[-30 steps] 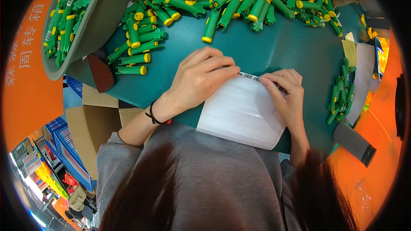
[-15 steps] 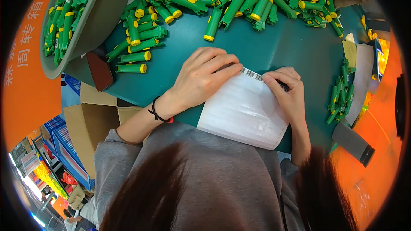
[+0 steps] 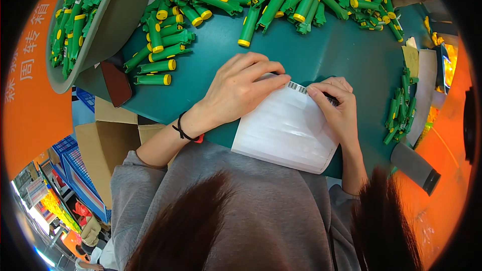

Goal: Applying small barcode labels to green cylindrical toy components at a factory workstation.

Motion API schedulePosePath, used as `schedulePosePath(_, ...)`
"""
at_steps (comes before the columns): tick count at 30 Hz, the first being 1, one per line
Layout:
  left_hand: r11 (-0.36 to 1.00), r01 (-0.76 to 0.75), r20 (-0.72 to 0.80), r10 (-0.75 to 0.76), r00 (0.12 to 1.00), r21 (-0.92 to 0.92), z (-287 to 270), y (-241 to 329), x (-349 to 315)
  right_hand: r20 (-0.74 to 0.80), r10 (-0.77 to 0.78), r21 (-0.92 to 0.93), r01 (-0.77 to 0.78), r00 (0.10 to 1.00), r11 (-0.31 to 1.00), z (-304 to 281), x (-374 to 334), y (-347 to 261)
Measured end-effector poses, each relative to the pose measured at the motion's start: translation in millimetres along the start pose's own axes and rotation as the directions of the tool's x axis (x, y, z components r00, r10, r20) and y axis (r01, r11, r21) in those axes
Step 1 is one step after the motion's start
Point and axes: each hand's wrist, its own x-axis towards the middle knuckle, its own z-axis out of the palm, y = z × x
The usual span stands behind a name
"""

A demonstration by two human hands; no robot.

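A white sheet of barcode labels (image 3: 286,130) lies between my hands, its near edge against my grey top. Along its far edge runs a row of small barcode stickers (image 3: 297,87). My left hand (image 3: 246,85) is closed on the sheet's far left corner, thumb and fingers pinching that edge. My right hand (image 3: 335,101) grips the far right part of the edge, its thumb pressed beside the barcodes. Whether a single sticker is lifted under the fingertips cannot be made out. Beyond my hands lie green plastic tubes with yellow caps (image 3: 247,29).
A grey tub (image 3: 123,25) full of similar tubes stands at the left, near a dark brown flat object (image 3: 116,84). An open cardboard box (image 3: 108,145) sits below the table edge. At right are a pile of green pieces (image 3: 400,105) and a grey cylindrical object (image 3: 414,168).
My left thumb and fingertips have slid slightly to the right along the sheet's far edge, covering part of the barcode row. My right hand has barely moved.
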Motion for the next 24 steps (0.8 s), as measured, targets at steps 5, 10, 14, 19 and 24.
schedulePosePath(5,0.999,-0.044,0.022,0.044,0.999,0.006,-4.0,-1.2,-0.3,-0.005,-0.013,-0.013,0.013,1.0,1.0,-1.3,0.5,-0.6)
schedulePosePath(10,0.996,-0.018,-0.043,0.014,0.999,-0.092,-4.9,1.3,5.9,-0.038,-0.042,-0.063,0.04,0.998,0.997,-0.3,1.4,-2.2)
schedulePosePath(14,0.987,-0.052,-0.086,0.039,0.996,-0.155,-7.1,-2.1,3.6,-0.008,-0.128,-0.127,0.126,0.992,0.984,-9.5,11.7,-10.6)
schedulePosePath(19,0.96,0.059,-0.141,-0.101,0.985,-0.273,-6.3,-5.5,-1.1,-0.34,-0.5,-0.619,0.211,0.796,0.756,-92.3,107.7,22.0)
schedulePosePath(24,0.831,0.295,-0.126,-0.394,0.91,-0.471,-8.7,6.6,2.6,0.017,-0.59,-0.741,0.406,0.808,0.535,-122.0,140.3,44.9)
